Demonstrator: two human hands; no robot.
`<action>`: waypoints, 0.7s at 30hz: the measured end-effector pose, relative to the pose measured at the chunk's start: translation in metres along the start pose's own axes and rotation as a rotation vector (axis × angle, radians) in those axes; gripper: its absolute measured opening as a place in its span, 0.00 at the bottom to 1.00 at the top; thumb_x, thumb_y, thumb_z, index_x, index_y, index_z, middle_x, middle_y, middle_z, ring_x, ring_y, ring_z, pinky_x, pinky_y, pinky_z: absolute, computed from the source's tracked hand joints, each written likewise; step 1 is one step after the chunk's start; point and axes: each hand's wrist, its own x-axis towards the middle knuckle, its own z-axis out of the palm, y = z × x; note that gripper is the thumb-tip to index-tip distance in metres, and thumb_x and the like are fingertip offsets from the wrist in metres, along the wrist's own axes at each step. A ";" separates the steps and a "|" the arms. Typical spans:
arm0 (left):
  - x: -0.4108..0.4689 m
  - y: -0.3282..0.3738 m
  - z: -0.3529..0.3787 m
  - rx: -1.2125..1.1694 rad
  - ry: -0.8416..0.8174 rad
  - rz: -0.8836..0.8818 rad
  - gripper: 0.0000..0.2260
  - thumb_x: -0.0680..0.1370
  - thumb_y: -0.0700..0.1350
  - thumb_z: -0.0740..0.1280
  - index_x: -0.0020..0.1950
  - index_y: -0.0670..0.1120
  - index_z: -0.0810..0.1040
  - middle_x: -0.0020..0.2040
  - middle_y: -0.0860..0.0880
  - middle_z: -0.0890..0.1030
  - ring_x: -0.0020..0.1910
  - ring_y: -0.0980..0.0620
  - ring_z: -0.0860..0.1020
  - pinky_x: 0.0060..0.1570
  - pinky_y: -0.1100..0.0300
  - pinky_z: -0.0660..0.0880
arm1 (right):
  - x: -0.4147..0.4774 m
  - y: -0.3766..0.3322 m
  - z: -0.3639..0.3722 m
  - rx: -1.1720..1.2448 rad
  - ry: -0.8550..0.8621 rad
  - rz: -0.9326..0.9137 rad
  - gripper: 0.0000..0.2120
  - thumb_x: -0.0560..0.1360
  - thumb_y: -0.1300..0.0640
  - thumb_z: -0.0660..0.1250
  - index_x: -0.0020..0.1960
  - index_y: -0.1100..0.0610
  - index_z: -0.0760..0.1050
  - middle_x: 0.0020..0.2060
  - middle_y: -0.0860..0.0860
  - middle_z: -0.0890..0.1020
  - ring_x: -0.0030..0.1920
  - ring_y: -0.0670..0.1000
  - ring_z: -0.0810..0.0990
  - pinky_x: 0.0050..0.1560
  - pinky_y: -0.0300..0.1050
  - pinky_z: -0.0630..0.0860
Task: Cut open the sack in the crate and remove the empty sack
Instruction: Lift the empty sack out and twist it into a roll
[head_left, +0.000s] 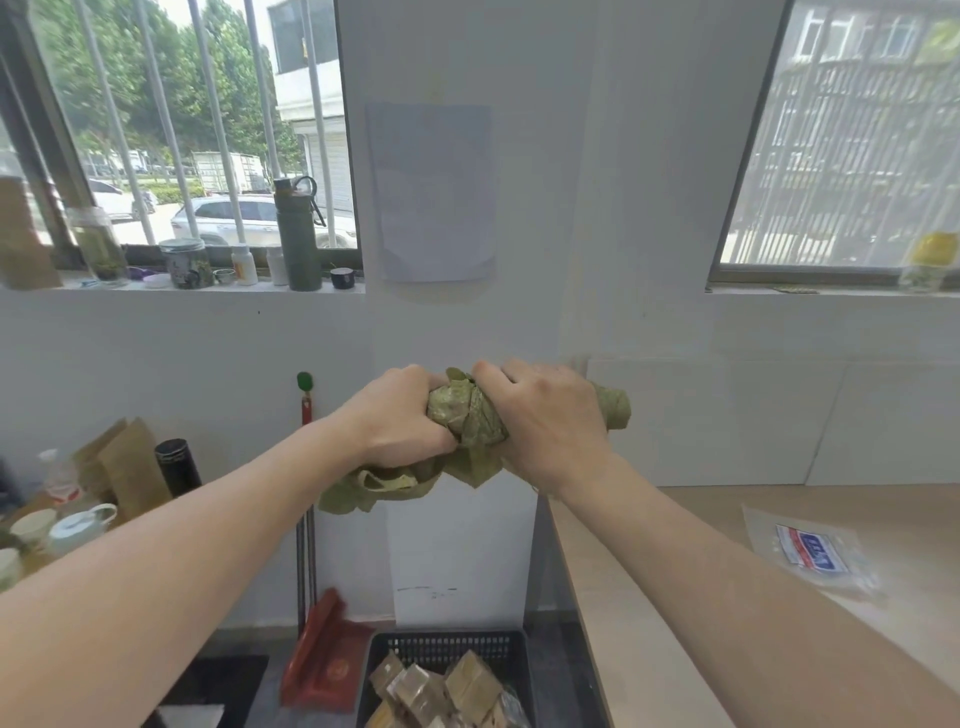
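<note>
- Sack (467, 421), green and crumpled, sat at the centre of the frame, bunched into a roll and held up in front of the white wall, well above the crate.
- The left hand (400, 415) was clamped around the left part of the roll, with loose strips of the sack hanging below it.
- The right hand (550, 415) was clamped over the right part, and one end of the roll stuck out past it to the right.
- The two hands were close together, with only a short stretch of sack between them.
- The black crate (447, 647) stood on the floor at the bottom centre, holding wrapped blocks (431, 686).
- A desk (675, 597) ran along the lower right, with a clear packet (810, 553) lying on it.
</note>
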 end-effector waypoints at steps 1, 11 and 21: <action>-0.005 0.001 0.001 0.064 0.005 0.026 0.04 0.67 0.50 0.71 0.39 0.52 0.79 0.33 0.55 0.82 0.34 0.52 0.80 0.37 0.55 0.80 | -0.001 0.000 -0.002 0.005 -0.023 0.005 0.22 0.59 0.56 0.77 0.49 0.52 0.73 0.33 0.49 0.76 0.28 0.57 0.75 0.30 0.43 0.60; -0.066 -0.035 0.006 0.761 0.397 0.326 0.37 0.61 0.61 0.80 0.64 0.49 0.72 0.37 0.48 0.78 0.33 0.43 0.79 0.32 0.56 0.69 | -0.006 -0.050 -0.044 0.259 -0.354 0.254 0.13 0.67 0.51 0.70 0.46 0.48 0.67 0.36 0.45 0.77 0.38 0.56 0.79 0.30 0.45 0.65; -0.151 -0.077 -0.034 0.733 0.243 0.298 0.19 0.70 0.51 0.65 0.61 0.54 0.74 0.39 0.50 0.82 0.40 0.41 0.83 0.34 0.58 0.69 | -0.023 -0.164 -0.103 0.450 -0.550 0.393 0.18 0.64 0.46 0.74 0.46 0.46 0.68 0.38 0.43 0.78 0.39 0.54 0.76 0.36 0.46 0.68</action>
